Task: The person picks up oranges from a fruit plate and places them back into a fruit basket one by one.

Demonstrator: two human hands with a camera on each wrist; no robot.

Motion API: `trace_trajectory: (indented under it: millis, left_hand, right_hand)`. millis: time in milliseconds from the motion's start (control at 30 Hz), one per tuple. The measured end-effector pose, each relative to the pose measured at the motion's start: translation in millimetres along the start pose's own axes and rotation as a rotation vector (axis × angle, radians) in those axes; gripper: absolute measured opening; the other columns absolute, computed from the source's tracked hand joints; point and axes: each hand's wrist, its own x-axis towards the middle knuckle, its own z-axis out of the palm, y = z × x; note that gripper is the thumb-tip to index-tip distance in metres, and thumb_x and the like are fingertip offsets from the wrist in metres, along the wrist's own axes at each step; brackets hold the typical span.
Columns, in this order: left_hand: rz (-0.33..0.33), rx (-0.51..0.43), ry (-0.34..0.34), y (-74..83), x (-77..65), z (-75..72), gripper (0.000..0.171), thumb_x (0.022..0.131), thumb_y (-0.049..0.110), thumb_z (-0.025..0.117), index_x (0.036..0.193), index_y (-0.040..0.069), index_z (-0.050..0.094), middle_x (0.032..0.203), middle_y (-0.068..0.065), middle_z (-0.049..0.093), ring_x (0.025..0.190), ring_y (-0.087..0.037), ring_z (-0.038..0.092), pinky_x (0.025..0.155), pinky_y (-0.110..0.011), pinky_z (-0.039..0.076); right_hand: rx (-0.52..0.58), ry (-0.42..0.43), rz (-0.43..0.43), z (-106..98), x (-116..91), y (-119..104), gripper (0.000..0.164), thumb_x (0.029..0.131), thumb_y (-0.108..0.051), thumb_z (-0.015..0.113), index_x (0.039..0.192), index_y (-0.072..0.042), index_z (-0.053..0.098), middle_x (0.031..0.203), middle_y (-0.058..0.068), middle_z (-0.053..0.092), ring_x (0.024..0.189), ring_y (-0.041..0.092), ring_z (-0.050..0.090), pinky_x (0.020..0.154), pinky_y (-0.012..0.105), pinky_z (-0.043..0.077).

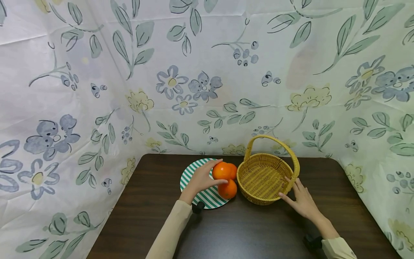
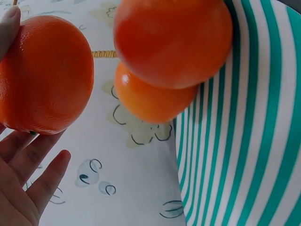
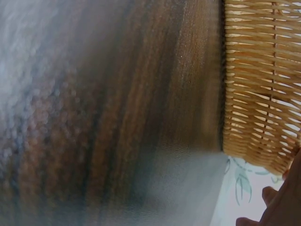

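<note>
Head view looks down; right wrist's, closer, shares the basket (image 1: pixel 264 177).

No readable text, labels or numbers

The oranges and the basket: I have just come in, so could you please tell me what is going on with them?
A person's left hand grips one orange over a green-and-white striped plate; the left wrist view shows it apart from the two other oranges, which rest on that plate. The right hand is at the side of the yellow wicker basket, by the foot of its handle. All three oranges are outside the basket at this moment.
</note>
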Motion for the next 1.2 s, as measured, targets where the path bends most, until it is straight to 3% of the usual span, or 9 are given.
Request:
trace_trajectory:
  millis: [200,467,767,1200]
  left_hand:
    - [-0.013,0.0,-0.001,6.1,6.9,1.9,0.081,0.071,0.069,0.062,0.139,0.033,0.04,0.137,0.007,0.047,0.117,-0.017,0.053,0.09,-0.037,0.049]
    - [-0.017,-0.023,0.0,15.0,16.8,2.8,0.081,0.07,0.067,0.065,0.14,0.034,0.039,0.138,0.007,0.046,0.113,-0.016,0.055,0.089,-0.037,0.049]
    - [0.021,-0.058,-0.004,19.8,26.4,12.8,0.079,0.071,0.065,0.066,0.139,0.033,0.041,0.136,0.007,0.048,0.112,-0.015,0.055,0.089,-0.036,0.049]
    - [0.006,-0.095,-0.039,25.4,34.8,22.7,0.078,0.07,0.064,0.066,0.139,0.039,0.038,0.135,0.009,0.047,0.108,-0.013,0.056,0.086,-0.035,0.05]
  right_hand:
    - [0.007,-0.01,0.008,-1.1,-0.1,-1.6,0.075,0.087,-0.043,0.06,0.146,-0.009,0.028,0.152,0.022,0.012,0.138,0.046,0.006,0.094,0.075,0.013]
    - [0.008,0.008,-0.007,-0.8,0.0,-0.5,0.075,0.087,-0.041,0.062,0.146,-0.009,0.028,0.152,0.022,0.012,0.134,0.049,0.017,0.093,0.075,0.015]
    - [0.012,0.011,-0.018,1.0,-0.8,-0.3,0.074,0.087,-0.04,0.062,0.146,-0.01,0.028,0.153,0.02,0.01,0.135,0.049,0.015,0.093,0.075,0.015]
    - [0.013,0.014,-0.019,1.4,-0.1,0.5,0.074,0.087,-0.04,0.061,0.146,-0.009,0.028,0.152,0.02,0.011,0.134,0.049,0.016,0.093,0.076,0.015]
